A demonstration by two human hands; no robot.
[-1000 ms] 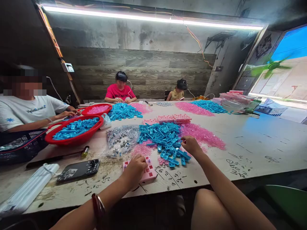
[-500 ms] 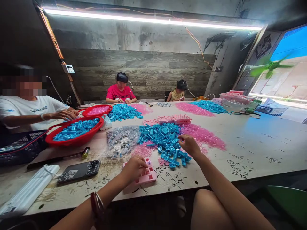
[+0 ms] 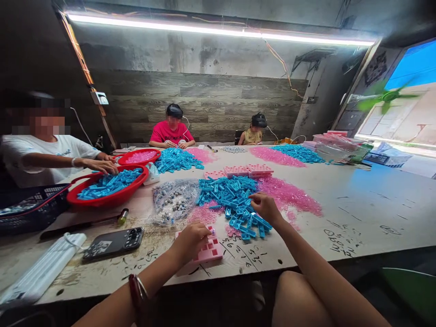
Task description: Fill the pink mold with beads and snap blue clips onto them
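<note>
My left hand (image 3: 195,238) is closed over a pink block with square holes (image 3: 215,251) near the table's front edge and hides part of it. Beside its fingertips shows a small pale, purplish piece (image 3: 213,231); whether the fingers grip it is unclear. My right hand (image 3: 267,209) reaches to the right side of a pile of blue plastic pieces (image 3: 231,193), thumb and forefinger drawn together. What that pinch holds, if anything, is too small to make out. Clear pink bits (image 3: 289,195) are heaped just beyond this hand.
A clear bag of small metal parts (image 3: 175,200) lies left of the blue pile, pink blocks (image 3: 236,170) behind it. Further left are a phone (image 3: 114,244), a hammer (image 3: 122,217) and a red basin (image 3: 138,184), where a co-worker's hand (image 3: 105,166) reaches in. Two more people sit opposite.
My right hand has shifted slightly left over the blue pieces. My left hand has moved a little to the right over the pink block. The co-worker's hand has moved right, into the red basin.
</note>
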